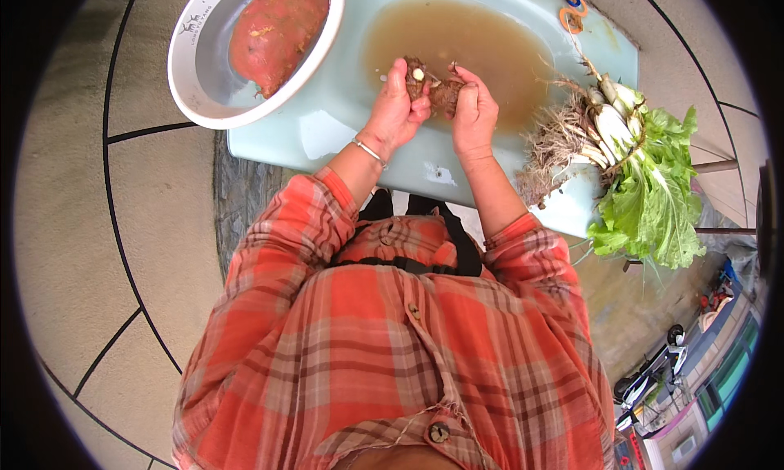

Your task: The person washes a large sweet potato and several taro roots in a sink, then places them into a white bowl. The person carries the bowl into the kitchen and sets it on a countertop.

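My left hand (398, 105) grips a brown, rough-skinned root piece (416, 81) with a pale cut spot on it. Close beside it, my right hand (474, 108) pinches another brown root piece (446, 95); whether the two pieces are joined I cannot tell. Both hands are above the near edge of the murky brown water (459, 41) in a pale blue-green sink basin (392, 176). At the upper left, a large red-skinned sweet potato (278, 32) lies in water in a white plastic bowl (177, 72).
On the sink's right side lie rooted white-stemmed scallions or similar bulbs (612, 124) and leafy greens (655, 194), the leaves hanging over the edge. Orange and blue rings (572, 17) sit at the far right corner. A parked motorcycle (652, 369) stands at the lower right.
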`<state>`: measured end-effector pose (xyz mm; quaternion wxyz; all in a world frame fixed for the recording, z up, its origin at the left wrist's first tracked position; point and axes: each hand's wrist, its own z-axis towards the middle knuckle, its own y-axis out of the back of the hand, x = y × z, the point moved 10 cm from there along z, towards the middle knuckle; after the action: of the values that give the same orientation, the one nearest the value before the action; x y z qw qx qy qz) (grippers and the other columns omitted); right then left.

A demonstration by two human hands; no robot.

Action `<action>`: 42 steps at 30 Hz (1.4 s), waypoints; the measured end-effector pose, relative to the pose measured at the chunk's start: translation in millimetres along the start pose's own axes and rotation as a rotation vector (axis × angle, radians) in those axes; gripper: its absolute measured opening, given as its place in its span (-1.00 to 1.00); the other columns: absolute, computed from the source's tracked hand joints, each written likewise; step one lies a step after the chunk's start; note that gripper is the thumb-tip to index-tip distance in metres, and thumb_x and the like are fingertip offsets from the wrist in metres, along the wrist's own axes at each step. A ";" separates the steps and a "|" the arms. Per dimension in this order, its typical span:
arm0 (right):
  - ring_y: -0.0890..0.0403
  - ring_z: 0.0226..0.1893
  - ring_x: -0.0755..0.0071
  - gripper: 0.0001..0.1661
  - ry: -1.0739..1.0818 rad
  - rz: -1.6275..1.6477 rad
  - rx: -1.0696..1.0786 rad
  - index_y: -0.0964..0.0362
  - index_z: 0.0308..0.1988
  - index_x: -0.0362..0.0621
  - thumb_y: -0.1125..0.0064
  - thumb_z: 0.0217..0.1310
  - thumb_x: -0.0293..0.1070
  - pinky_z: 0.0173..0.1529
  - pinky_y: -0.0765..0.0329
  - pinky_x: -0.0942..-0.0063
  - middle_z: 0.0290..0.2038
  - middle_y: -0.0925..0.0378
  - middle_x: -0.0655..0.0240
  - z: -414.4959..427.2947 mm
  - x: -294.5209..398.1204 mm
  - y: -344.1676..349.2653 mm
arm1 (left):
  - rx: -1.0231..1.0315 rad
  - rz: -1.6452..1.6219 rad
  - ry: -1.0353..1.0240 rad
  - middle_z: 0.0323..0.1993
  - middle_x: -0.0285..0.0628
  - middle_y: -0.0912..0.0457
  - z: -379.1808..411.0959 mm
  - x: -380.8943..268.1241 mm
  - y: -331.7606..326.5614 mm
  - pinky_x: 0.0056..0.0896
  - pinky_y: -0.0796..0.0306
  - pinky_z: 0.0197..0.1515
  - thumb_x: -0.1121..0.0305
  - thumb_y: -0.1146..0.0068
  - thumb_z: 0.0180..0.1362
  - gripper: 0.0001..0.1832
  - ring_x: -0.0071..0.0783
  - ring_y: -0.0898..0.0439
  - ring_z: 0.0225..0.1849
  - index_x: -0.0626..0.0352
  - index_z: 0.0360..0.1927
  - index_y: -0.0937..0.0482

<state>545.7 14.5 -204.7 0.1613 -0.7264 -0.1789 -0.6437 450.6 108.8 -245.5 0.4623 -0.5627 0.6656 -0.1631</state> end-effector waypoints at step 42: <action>-0.65 -0.29 0.03 -0.85 0.343 -0.585 -0.008 -0.58 -0.30 -0.21 -0.27 0.23 -0.35 -0.14 -0.59 0.23 -0.31 -0.63 0.11 31.5 48.2 6.0 | -0.178 0.158 -0.011 -0.50 -0.34 -0.43 18.3 -7.4 16.6 -0.62 -0.10 -0.65 -0.39 0.14 0.30 -0.38 -0.62 -0.28 -0.62 0.02 -0.15 -0.43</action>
<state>581.4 26.3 -160.5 -0.0052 -0.5259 -0.3475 -0.7763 454.8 126.2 -264.1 0.4255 -0.5485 0.7170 -0.0632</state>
